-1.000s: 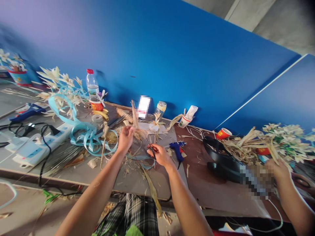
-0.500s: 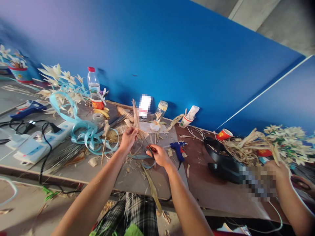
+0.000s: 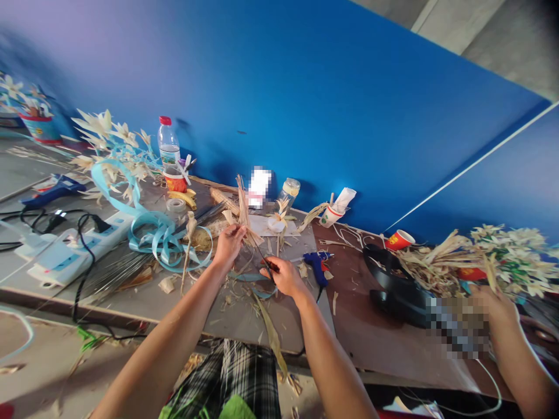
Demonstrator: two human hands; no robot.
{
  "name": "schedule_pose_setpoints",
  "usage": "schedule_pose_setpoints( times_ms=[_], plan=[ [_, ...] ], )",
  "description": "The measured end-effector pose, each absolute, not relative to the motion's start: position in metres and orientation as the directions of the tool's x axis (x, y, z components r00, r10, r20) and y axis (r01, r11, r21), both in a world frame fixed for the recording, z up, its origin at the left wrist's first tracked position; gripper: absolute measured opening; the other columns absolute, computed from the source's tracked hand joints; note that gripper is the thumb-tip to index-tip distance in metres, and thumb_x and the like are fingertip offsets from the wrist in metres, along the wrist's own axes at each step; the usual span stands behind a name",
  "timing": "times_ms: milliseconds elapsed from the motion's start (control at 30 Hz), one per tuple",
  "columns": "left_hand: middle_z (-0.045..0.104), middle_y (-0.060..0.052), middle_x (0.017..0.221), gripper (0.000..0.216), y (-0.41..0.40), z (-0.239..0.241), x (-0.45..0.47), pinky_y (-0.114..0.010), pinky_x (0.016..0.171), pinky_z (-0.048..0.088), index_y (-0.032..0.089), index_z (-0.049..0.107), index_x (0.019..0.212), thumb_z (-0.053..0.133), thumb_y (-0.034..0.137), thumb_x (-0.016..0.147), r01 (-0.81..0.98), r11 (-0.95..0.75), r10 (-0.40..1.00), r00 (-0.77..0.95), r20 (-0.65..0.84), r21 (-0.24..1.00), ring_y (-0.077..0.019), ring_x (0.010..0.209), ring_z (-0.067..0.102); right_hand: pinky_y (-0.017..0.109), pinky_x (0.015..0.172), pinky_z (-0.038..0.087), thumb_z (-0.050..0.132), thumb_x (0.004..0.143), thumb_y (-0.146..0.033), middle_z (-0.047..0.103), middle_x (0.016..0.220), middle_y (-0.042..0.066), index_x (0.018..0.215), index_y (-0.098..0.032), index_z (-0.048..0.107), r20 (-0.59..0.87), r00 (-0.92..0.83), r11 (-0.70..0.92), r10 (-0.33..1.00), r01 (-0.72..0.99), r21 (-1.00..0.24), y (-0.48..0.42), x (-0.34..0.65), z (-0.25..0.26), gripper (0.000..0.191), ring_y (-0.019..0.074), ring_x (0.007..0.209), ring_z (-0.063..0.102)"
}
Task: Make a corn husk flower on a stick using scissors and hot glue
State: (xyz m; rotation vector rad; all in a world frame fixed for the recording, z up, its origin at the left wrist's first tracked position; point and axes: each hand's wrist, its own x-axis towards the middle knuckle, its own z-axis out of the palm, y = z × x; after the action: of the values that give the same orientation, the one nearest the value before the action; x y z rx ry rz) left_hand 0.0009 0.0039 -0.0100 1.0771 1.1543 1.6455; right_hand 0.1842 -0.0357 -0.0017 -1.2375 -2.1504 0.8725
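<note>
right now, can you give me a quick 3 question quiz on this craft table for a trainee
1. True or false: the left hand pinches a husk.
2. Which hand holds the scissors? A) left hand B) right hand C) neither
3. Fill in: the glue gun lying beside the right hand is ____ in colour.
Key: 1 true; 2 B; 3 blue.
</note>
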Motion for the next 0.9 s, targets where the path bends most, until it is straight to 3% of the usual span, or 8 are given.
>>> schedule_pose_setpoints(
  times_ms=[267,467,567,667,767,900],
  plan=[
    [0.043,0.003,0.05,0.028,0.004,-0.01,0.002,-0.022,0.042,0.025,0.014,0.058,0.067,0.056,0.04,0.075,-0.139,-0.232,0.95,-0.245,0.193,0.963,-0.0071,0.043,0.034,0.019,0.051,0.028,0.06,0.074,-0.036,0.046,0.056,-0.004,0.08,-0.015,0.065,0.12,-0.445,0.383,0.887,0.566,-0.73,-0.036,0.184,-0.002,0.022,0.0096,0.054,0.035],
    [0.043,0.004,0.049,0.028,0.006,-0.011,0.001,-0.021,0.045,0.027,0.015,0.055,0.062,0.057,0.039,0.075,-0.088,-0.253,0.934,-0.281,0.22,0.963,-0.0073,0.045,0.037,0.019,0.049,0.025,0.061,0.072,-0.041,0.041,0.056,-0.006,0.077,-0.015,0.061,0.072,-0.45,0.307,0.89,0.476,-0.824,-0.034,0.186,-0.011,0.027,0.0074,0.052,0.031],
    [0.041,0.004,0.048,0.029,0.005,-0.01,0.001,-0.02,0.044,0.025,0.015,0.053,0.059,0.059,0.039,0.073,-0.151,-0.242,0.929,-0.32,0.184,0.958,-0.0064,0.044,0.035,0.019,0.048,0.024,0.061,0.072,-0.041,0.038,0.056,-0.006,0.073,-0.015,0.059,0.057,-0.461,0.297,0.886,0.467,-0.833,-0.032,0.188,-0.011,0.027,0.0071,0.052,0.03],
    [0.042,0.005,0.049,0.025,0.005,-0.006,0.002,-0.02,0.043,0.023,0.014,0.054,0.062,0.063,0.037,0.069,-0.292,-0.225,0.925,-0.363,0.11,0.929,-0.0051,0.043,0.034,0.019,0.048,0.024,0.061,0.072,-0.04,0.041,0.055,-0.006,0.076,-0.015,0.061,0.06,-0.441,0.301,0.896,0.502,-0.811,-0.031,0.193,-0.006,0.026,0.0074,0.051,0.032],
    [0.044,0.006,0.05,0.026,0.005,-0.004,0.002,-0.02,0.042,0.023,0.014,0.054,0.063,0.067,0.037,0.064,-0.413,-0.224,0.924,-0.379,0.057,0.883,-0.0043,0.042,0.034,0.02,0.049,0.029,0.062,0.071,-0.041,0.047,0.055,-0.005,0.09,-0.015,0.064,0.12,-0.333,0.306,0.935,0.59,-0.747,-0.028,0.199,-0.004,0.032,0.0094,0.052,0.038],
    [0.043,0.006,0.05,0.028,0.006,-0.004,0.001,-0.02,0.041,0.022,0.014,0.054,0.063,0.07,0.037,0.06,-0.466,-0.189,0.938,-0.347,0.018,0.864,-0.0037,0.041,0.033,0.025,0.057,0.038,0.063,0.071,-0.041,0.062,0.067,0.002,0.103,-0.019,0.063,0.192,-0.22,0.292,0.956,0.73,-0.618,-0.026,0.201,-0.007,0.039,0.0149,0.059,0.053]
  ],
)
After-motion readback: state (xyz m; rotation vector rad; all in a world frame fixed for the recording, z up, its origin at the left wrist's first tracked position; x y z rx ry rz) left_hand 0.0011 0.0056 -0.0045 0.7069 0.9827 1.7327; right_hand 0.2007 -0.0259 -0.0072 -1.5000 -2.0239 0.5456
